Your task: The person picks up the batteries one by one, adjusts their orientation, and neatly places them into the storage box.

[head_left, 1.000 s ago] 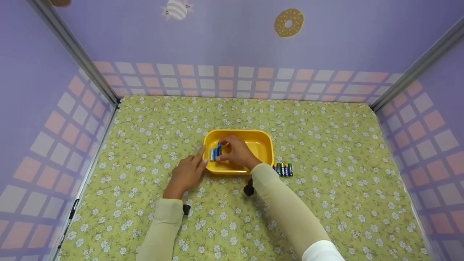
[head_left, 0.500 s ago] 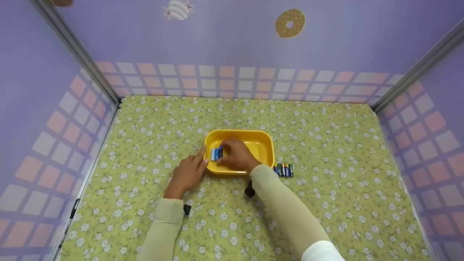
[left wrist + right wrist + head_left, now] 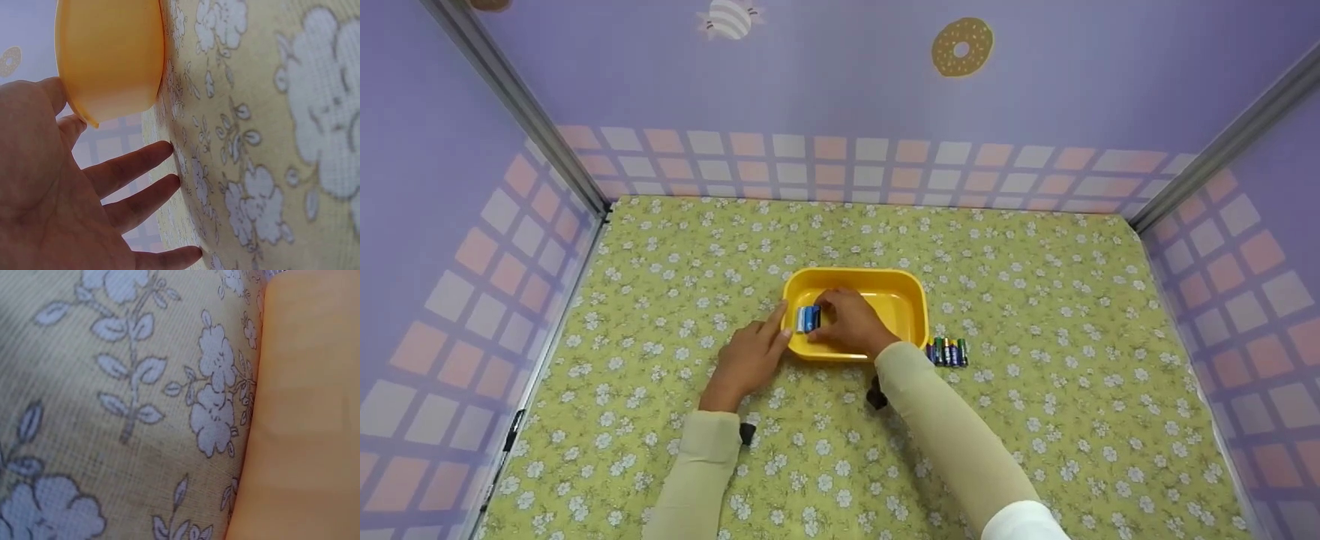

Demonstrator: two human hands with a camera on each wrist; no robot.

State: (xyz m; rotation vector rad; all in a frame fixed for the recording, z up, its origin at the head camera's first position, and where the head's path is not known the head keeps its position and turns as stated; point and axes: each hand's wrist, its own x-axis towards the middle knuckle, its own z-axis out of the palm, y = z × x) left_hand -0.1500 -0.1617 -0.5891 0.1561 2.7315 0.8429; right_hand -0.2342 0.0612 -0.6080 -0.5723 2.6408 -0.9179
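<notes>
A yellow plastic tray (image 3: pixel 900 300) stands on the flowered cloth. Inside its left end, a pale battery (image 3: pixel 801 320), a blue battery (image 3: pixel 809 319) and a dark blue battery (image 3: pixel 817 316) lie side by side. My right hand (image 3: pixel 851 322) reaches over the front rim and pinches the dark blue one between thumb and fingertips. At the tray's left side, my left hand (image 3: pixel 746 360) touches the rim with thumb and index finger. In the left wrist view its other fingers (image 3: pixel 140 205) spread straight down to the cloth. The right wrist view shows only cloth and the tray's outer wall (image 3: pixel 304 410).
Several batteries (image 3: pixel 946 352) in mixed colours form a row on the cloth, just right of the tray's front corner and beside the right sleeve (image 3: pixel 952 435). Purple walls (image 3: pixel 840 90) enclose the table at the back and both sides.
The right hand's fingers have lowered slightly, and the dark blue battery has come down flat beside the blue one. The left hand has stayed at the tray's rim.
</notes>
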